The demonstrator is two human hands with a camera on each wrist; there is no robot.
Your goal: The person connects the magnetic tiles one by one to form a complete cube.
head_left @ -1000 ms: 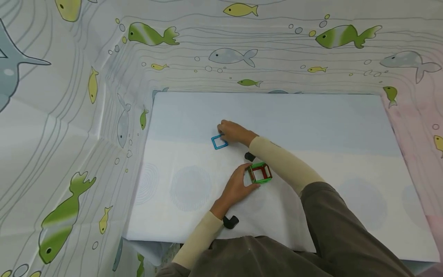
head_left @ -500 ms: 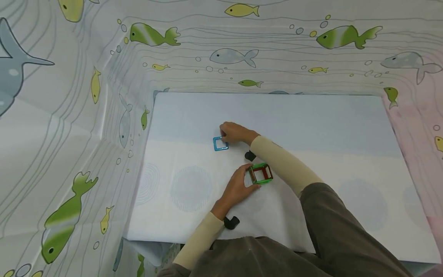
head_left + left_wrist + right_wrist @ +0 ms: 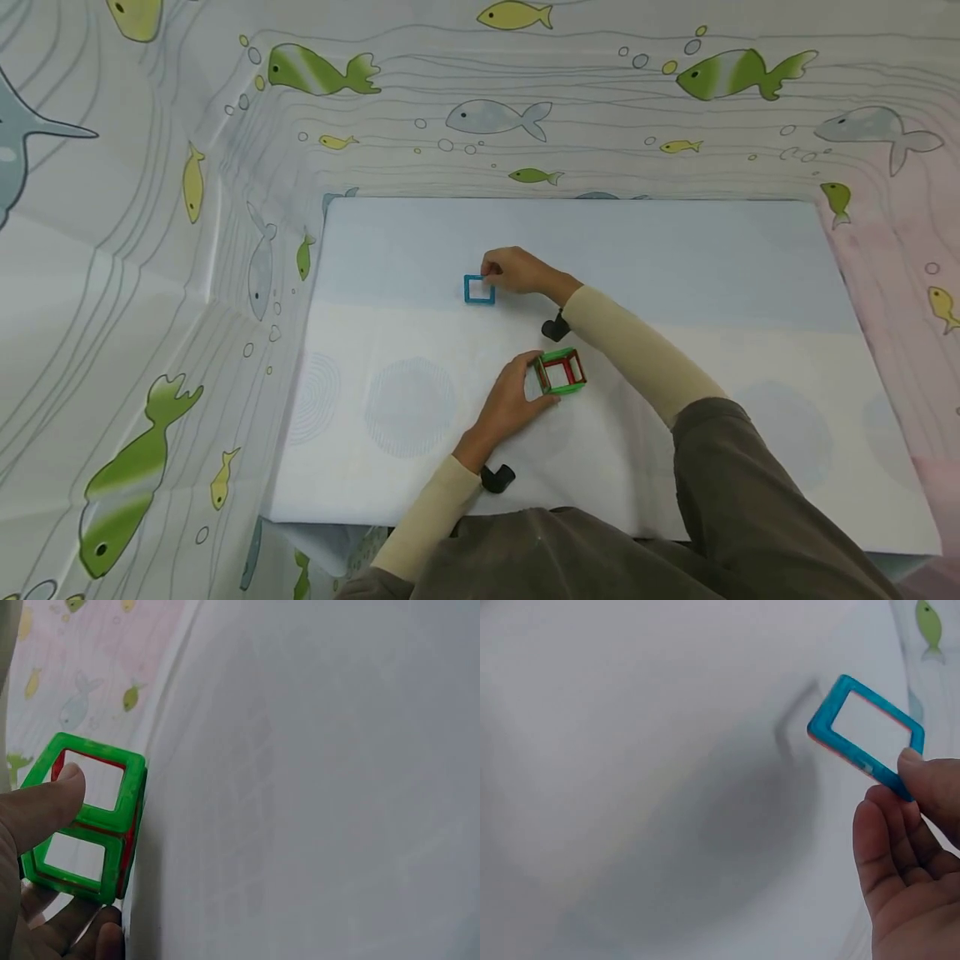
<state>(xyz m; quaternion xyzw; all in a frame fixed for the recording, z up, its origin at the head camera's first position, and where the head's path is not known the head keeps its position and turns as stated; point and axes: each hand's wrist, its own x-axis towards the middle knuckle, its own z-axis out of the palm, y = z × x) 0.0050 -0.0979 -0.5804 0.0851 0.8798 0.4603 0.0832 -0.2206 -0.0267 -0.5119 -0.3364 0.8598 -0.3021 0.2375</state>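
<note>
My left hand (image 3: 512, 400) holds a box-shaped frame of green and red magnetic tiles (image 3: 573, 389) on the table. In the left wrist view the thumb lies across the green side (image 3: 131, 784) and the other fingers curl beneath. Farther off, my right hand (image 3: 519, 270) pinches a blue square magnetic tile (image 3: 467, 289) by one corner, between thumb and fingers. The right wrist view shows this blue tile (image 3: 829, 716) raised off the surface, its shadow apart from it. A thin red-orange line runs along its edge; whether a second tile lies behind is unclear.
A white and pale blue cloth covers the table (image 3: 660, 250). Fish-printed sheeting (image 3: 585, 108) stands around its back and sides. Black camera mounts sit at both wrists (image 3: 498, 478).
My right hand has carried the blue tile a little farther from the body and turned it squarer to the head view. My left hand keeps hold of the tile box in about the same place.
</note>
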